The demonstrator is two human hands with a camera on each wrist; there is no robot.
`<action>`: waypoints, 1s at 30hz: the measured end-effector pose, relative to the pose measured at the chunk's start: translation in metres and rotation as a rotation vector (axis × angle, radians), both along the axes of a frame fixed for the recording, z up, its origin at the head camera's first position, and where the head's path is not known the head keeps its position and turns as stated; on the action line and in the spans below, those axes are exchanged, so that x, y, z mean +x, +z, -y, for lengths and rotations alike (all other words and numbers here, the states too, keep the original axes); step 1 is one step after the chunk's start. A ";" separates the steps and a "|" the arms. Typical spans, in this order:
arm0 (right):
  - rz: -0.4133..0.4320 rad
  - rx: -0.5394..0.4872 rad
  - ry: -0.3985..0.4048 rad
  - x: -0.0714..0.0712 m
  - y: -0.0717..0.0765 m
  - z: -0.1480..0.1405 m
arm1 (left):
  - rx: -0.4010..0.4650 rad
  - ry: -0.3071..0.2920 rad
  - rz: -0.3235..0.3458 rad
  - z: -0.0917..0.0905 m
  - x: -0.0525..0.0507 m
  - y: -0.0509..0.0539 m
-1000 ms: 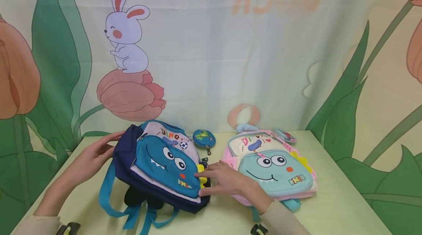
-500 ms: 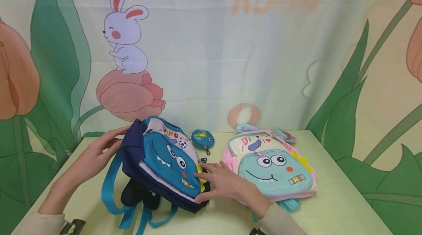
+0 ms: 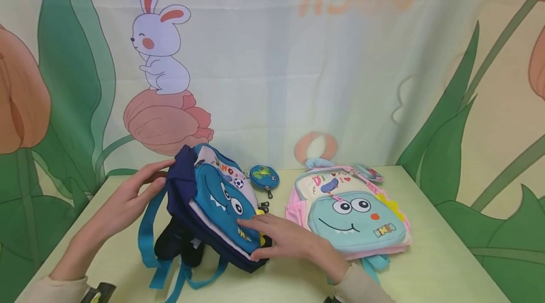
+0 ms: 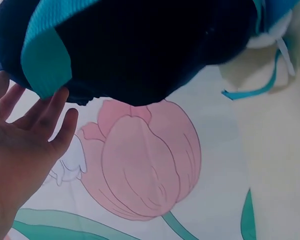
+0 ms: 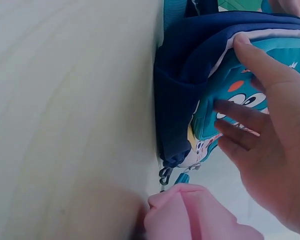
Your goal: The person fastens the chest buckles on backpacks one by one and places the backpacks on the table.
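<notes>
A navy and teal dinosaur backpack (image 3: 225, 199) stands tilted on the table, its left side raised and its front turned to the right. At its upper left side, my left hand (image 3: 138, 196) touches the navy fabric with extended fingers. In the left wrist view, the fingers of my left hand (image 4: 30, 135) lie near a teal strap (image 4: 47, 55). My right hand (image 3: 289, 237) rests its spread fingers and thumb on the front pocket and lower right edge. In the right wrist view, the thumb of that hand (image 5: 280, 125) presses the white trim.
A pink and mint dinosaur backpack (image 3: 357, 225) lies to the right, close to my right hand. Behind the blue bag is a round teal coin purse (image 3: 264, 177). Teal straps (image 3: 146, 237) trail on the light table (image 3: 443, 255). A printed curtain (image 3: 255, 57) hangs at the back.
The blue backpack's left side has tipped up and to the right, with my left hand moving along. My right hand's fingers have slid slightly left onto the front pocket.
</notes>
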State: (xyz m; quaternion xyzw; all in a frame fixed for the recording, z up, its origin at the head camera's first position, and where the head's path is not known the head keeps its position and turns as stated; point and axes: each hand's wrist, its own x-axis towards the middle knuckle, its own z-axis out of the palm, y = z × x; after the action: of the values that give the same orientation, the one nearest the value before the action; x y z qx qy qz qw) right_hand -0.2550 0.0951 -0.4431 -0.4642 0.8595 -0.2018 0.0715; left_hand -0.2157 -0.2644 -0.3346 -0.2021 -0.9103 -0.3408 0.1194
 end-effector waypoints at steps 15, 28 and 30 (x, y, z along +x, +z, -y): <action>0.043 -0.133 0.077 0.002 0.000 -0.003 | 0.061 -0.043 0.031 -0.028 0.014 0.013; 0.109 -0.201 0.132 -0.001 -0.001 0.001 | -0.003 -0.031 0.072 -0.052 0.016 0.026; 0.105 -0.190 0.123 0.000 0.000 0.002 | -0.009 -0.027 0.062 -0.055 0.016 0.028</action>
State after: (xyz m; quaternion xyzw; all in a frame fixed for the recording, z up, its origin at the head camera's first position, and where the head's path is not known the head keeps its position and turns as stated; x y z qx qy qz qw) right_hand -0.2549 0.0929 -0.4435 -0.5093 0.8016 -0.3015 0.0846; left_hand -0.1997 -0.2099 -0.3069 -0.2043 -0.9124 -0.3442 0.0856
